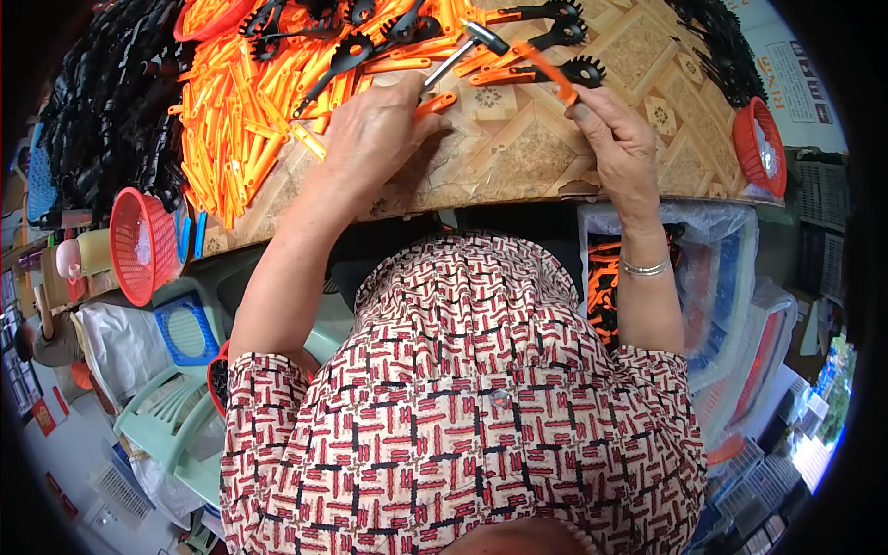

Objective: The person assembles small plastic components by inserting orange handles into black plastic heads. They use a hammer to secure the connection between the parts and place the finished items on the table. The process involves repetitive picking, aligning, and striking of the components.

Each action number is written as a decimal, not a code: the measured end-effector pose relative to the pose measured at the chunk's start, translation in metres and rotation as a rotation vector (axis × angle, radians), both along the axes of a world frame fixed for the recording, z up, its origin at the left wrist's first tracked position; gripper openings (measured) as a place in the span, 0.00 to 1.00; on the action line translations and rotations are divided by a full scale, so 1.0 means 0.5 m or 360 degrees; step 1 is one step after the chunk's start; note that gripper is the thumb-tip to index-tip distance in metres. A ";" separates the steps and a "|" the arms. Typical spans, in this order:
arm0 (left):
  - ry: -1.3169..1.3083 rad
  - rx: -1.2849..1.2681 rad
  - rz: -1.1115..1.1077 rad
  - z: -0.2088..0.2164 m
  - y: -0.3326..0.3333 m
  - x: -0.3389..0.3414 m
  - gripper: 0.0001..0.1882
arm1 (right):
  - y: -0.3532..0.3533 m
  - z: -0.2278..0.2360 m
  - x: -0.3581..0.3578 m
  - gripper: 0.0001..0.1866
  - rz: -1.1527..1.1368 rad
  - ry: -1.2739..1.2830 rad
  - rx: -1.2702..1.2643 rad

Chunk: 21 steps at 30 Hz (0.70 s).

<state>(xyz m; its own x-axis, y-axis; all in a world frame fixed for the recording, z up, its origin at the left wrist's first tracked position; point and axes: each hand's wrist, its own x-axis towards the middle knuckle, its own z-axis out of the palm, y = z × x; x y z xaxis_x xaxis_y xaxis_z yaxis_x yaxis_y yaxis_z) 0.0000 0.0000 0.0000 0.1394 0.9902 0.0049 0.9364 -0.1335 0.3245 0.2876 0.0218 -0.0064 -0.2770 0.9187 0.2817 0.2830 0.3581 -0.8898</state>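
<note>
My left hand [375, 125] is closed around a hammer, its metal shaft [447, 70] slanting up to a dark head [487, 38]. An orange handle [437, 104] with a hole in its end pokes out beside the fingers; whether they grip it too is hidden. In my right hand [622, 139], raised over the table, an orange plastic handle [546, 68] is pinched between thumb and fingers, its far end near the hammer head. Just beyond lie black toothed pasta servers [585, 70] with orange handles. A big heap of loose orange handles [245, 120] spreads to the left.
Black utensil parts pile up at the far left [111, 120] and far right [717, 46] of the wood-patterned table [527, 166]. Red baskets stand at the left edge [146, 248] and right edge [760, 146]. Below the table edge on the right is a plastic-lined crate [731, 277].
</note>
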 end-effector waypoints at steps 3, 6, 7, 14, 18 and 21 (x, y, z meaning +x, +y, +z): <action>0.0096 0.0283 -0.0061 -0.023 0.014 0.009 0.18 | -0.035 0.023 -0.010 0.12 -0.0002 -0.0255 0.0199; 0.0301 0.0508 -0.0112 -0.059 0.032 -0.013 0.16 | -0.088 0.028 -0.015 0.07 -0.0120 -0.0592 0.0160; 0.0357 0.0531 -0.0089 -0.066 0.036 -0.013 0.15 | -0.112 0.023 -0.013 0.06 -0.0204 -0.0539 -0.0199; -0.0251 0.0136 0.0007 -0.016 0.033 -0.019 0.17 | -0.176 -0.034 -0.036 0.10 -0.0103 -0.0050 -0.1142; -0.0297 0.0301 -0.0173 -0.063 0.029 -0.039 0.16 | -0.175 -0.024 -0.049 0.11 -0.0119 0.0028 -0.1227; -0.0477 0.0071 0.0277 -0.006 0.016 -0.018 0.16 | -0.177 -0.031 -0.047 0.11 -0.0135 0.0016 -0.1215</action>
